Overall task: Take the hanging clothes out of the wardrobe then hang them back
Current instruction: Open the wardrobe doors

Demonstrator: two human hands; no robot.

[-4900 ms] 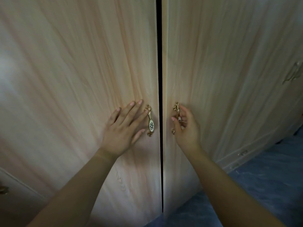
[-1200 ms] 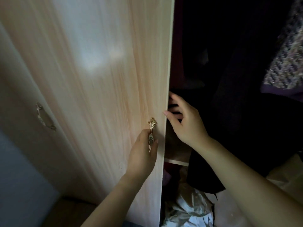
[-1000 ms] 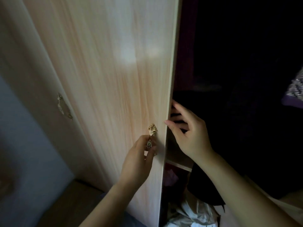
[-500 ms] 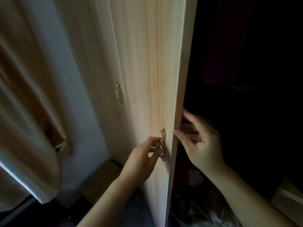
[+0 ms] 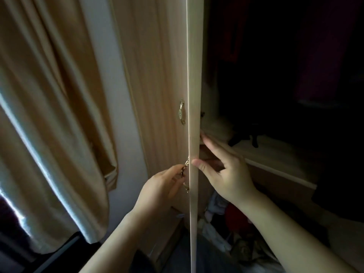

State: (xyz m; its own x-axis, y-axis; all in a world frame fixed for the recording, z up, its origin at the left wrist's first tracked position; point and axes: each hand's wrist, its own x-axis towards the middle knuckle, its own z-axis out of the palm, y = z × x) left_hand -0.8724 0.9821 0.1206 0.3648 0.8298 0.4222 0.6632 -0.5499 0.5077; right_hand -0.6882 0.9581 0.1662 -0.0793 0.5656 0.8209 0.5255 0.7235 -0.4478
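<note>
**Wardrobe door held edge-on, clothes still inside**

The wardrobe door (image 5: 194,75) stands edge-on to the camera, its pale wood edge running from the top of the view to the bottom. The left hand (image 5: 159,186) is on the door's outer side, its fingers curled round the gold handle (image 5: 186,168) in a narrow grip. The right hand (image 5: 226,174) is on the inner side: the thumb presses against the door's edge and the fingers reach behind it, so the hand pinches the door itself.

To the right of the door the wardrobe (image 5: 256,107) is open and very dark. The hanging clothes (image 5: 323,56) are in its upper right part, showing only as dim, dark reddish shapes; how many there are cannot be told. Below them a light wooden shelf (image 5: 275,154) crosses the inside, with something pale (image 5: 214,125) at its left end, just beside the door edge. Under the shelf, at the wardrobe's bottom edge, lies a heap of crumpled fabric (image 5: 232,215).

On the left of the door, a neighbouring door bears a second gold handle (image 5: 181,113). Further left hang a beige curtain (image 5: 49,115) and a strip of pale wall (image 5: 110,75).
</note>
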